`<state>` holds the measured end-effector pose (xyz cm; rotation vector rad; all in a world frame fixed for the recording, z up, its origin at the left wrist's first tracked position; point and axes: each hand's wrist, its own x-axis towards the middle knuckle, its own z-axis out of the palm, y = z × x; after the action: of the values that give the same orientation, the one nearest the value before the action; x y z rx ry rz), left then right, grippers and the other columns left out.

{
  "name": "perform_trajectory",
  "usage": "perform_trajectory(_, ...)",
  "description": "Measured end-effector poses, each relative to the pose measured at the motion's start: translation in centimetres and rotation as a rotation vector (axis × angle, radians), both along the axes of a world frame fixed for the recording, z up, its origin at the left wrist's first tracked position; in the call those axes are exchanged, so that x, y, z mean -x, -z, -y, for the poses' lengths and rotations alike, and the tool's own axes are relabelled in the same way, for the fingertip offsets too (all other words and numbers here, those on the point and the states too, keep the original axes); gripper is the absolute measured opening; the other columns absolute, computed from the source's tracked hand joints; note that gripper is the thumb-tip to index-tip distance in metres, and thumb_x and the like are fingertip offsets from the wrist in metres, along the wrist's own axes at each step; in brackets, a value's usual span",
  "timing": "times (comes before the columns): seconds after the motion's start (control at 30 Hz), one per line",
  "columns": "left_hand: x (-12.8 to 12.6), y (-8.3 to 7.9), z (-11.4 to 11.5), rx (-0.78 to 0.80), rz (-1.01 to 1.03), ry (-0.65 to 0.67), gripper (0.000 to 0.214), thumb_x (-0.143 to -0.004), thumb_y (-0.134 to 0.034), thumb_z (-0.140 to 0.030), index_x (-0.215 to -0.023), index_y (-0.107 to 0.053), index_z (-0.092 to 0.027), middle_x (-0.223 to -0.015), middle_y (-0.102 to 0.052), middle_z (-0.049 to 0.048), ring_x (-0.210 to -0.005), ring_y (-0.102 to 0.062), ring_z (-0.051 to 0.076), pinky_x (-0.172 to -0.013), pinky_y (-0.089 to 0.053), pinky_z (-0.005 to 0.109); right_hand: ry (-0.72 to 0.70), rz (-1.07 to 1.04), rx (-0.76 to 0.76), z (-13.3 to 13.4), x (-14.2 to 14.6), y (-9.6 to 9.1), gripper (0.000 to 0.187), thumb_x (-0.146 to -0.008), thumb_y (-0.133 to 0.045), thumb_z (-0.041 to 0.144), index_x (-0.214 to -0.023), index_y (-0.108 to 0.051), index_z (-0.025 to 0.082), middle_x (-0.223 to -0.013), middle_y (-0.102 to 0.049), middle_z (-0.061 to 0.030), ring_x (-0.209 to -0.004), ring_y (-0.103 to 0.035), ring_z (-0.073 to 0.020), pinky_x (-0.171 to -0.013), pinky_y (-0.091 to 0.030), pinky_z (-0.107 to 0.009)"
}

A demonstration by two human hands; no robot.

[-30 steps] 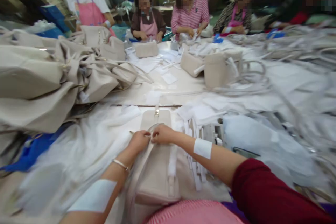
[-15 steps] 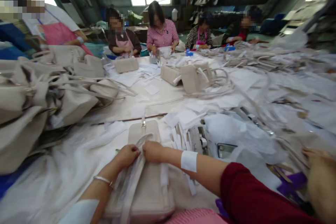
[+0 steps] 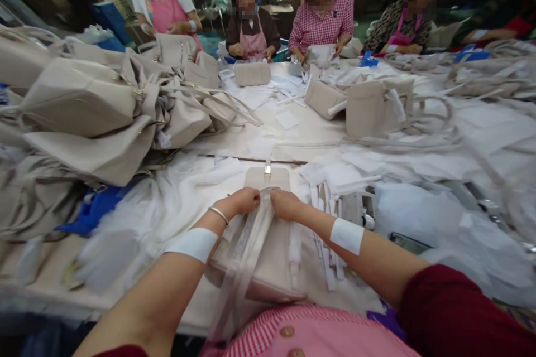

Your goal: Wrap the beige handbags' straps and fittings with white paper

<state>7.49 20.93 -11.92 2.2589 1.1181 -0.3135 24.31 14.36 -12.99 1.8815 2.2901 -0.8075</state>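
Observation:
A beige handbag (image 3: 272, 256) lies flat on the table right in front of me, its flap and small metal clasp (image 3: 267, 169) pointing away. A clear plastic-wrapped strap (image 3: 247, 259) runs down over the bag toward my lap. My left hand (image 3: 242, 201) is closed in a pinch on the top of that strap. My right hand (image 3: 285, 204) is closed on the same strap end, close beside the left, with a small gap between them. Both wrists carry white bands.
A heap of beige handbags (image 3: 96, 106) fills the left. White tissue paper (image 3: 138, 223) and plastic wrap (image 3: 422, 217) surround my bag. More bags (image 3: 364, 106) and loose straps (image 3: 435, 134) lie mid-table and right. Several people in aprons work at the far edge.
The camera tilted up and then back down. My hands stayed pinched on the strap at the bag's top and drew slightly apart.

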Motion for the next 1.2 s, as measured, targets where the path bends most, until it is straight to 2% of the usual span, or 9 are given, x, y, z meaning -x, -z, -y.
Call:
perform_trajectory(0.2,-0.9,-0.5,-1.4,0.111,-0.052,0.000,0.021,-0.065,-0.062,-0.016,-0.082,-0.074,-0.020,-0.083,-0.074,0.0025,-0.077,-0.064,0.017,-0.074,-0.048,0.024,-0.129,0.018,0.100,-2.1,-0.3,-0.3,0.022,-0.084,-0.051,0.013,-0.093,-0.071,0.010,-0.100,-0.071,-0.0202,-0.092,-0.068,-0.0276,-0.078,-0.051,-0.033)
perform_trajectory(0.37,-0.3,-1.6,-1.9,0.203,-0.033,-0.005,0.022,-0.068,-0.063,-0.023,-0.087,-0.075,-0.021,-0.086,-0.076,-0.0005,-0.079,-0.065,0.015,-0.073,-0.048,0.020,-0.165,0.012,0.106,-2.1,-0.5,-0.3,0.023,-0.082,-0.053,0.014,-0.094,-0.072,0.011,-0.101,-0.072,-0.0194,-0.091,-0.068,-0.0281,-0.077,-0.051,-0.034)
perform_trajectory(0.47,-0.5,-1.9,-1.8,0.177,-0.065,-0.012,0.022,-0.069,-0.062,-0.021,-0.087,-0.075,-0.020,-0.089,-0.076,0.0018,-0.080,-0.065,0.017,-0.074,-0.048,0.022,-0.165,-0.006,0.104,-2.3,-0.8,-0.3,0.023,-0.083,-0.051,0.014,-0.092,-0.073,0.012,-0.098,-0.073,-0.0188,-0.091,-0.068,-0.0269,-0.078,-0.050,-0.032)
perform_trajectory(0.67,-2.4,0.1,-1.2,0.068,-0.217,-0.012,0.022,-0.062,-0.064,-0.014,-0.081,-0.075,-0.017,-0.090,-0.075,0.0134,-0.087,-0.067,0.026,-0.082,-0.050,0.031,-0.125,0.013,0.101,-2.8,-0.8,0.4,0.027,-0.083,-0.049,0.015,-0.095,-0.073,0.009,-0.102,-0.071,-0.0214,-0.092,-0.068,-0.0288,-0.077,-0.050,-0.033)
perform_trajectory(0.73,-2.5,0.8,-1.1,0.045,-0.268,-0.019,0.023,-0.058,-0.066,-0.013,-0.079,-0.075,-0.015,-0.090,-0.074,0.0180,-0.089,-0.068,0.029,-0.081,-0.051,0.034,-0.120,0.025,0.112,-2.9,-0.6,0.5,0.028,-0.082,-0.050,0.015,-0.097,-0.073,0.010,-0.103,-0.071,-0.0202,-0.092,-0.068,-0.0277,-0.076,-0.050,-0.031)
perform_trajectory(0.8,-2.4,1.1,-1.0,0.033,-0.301,-0.025,0.027,-0.056,-0.068,-0.014,-0.083,-0.075,-0.015,-0.090,-0.074,0.0183,-0.088,-0.068,0.030,-0.079,-0.052,0.034,-0.127,0.037,0.136,-3.0,-0.4,0.5,0.027,-0.080,-0.053,0.014,-0.097,-0.074,0.012,-0.101,-0.073,-0.0173,-0.090,-0.069,-0.0254,-0.075,-0.050,-0.029)
perform_trajectory(0.9,-2.0,0.7,-1.0,0.039,-0.304,0.004,0.026,-0.062,-0.067,-0.016,-0.087,-0.075,-0.017,-0.092,-0.074,0.0143,-0.087,-0.068,0.026,-0.077,-0.052,0.031,-0.141,0.068,0.172,-3.4,0.0,0.5,0.028,-0.076,-0.055,0.013,-0.098,-0.074,0.013,-0.099,-0.074,-0.0152,-0.086,-0.069,-0.0249,-0.070,-0.051,-0.027)
perform_trajectory(1.03,-1.9,-0.1,-1.5,0.068,-0.296,0.058,0.018,-0.078,-0.063,-0.020,-0.092,-0.072,-0.017,-0.097,-0.073,0.0088,-0.089,-0.066,0.020,-0.083,-0.052,0.032,-0.175,0.122,0.194,-4.2,0.3,0.7,0.032,-0.073,-0.055,0.011,-0.099,-0.074,0.007,-0.101,-0.072,-0.0193,-0.087,-0.069,-0.0288,-0.069,-0.051,-0.030)
perform_trajectory(1.2,-2.8,0.9,-2.1,0.064,-0.410,0.011,0.022,-0.088,-0.061,-0.032,-0.101,-0.065,-0.014,-0.104,-0.067,0.0066,-0.095,-0.064,0.019,-0.086,-0.053,0.041,-0.255,0.145,0.210,-5.4,0.2,0.6,0.030,-0.075,-0.054,0.012,-0.095,-0.075,0.003,-0.098,-0.073,-0.0215,-0.090,-0.068,-0.0283,-0.076,-0.049,-0.029)
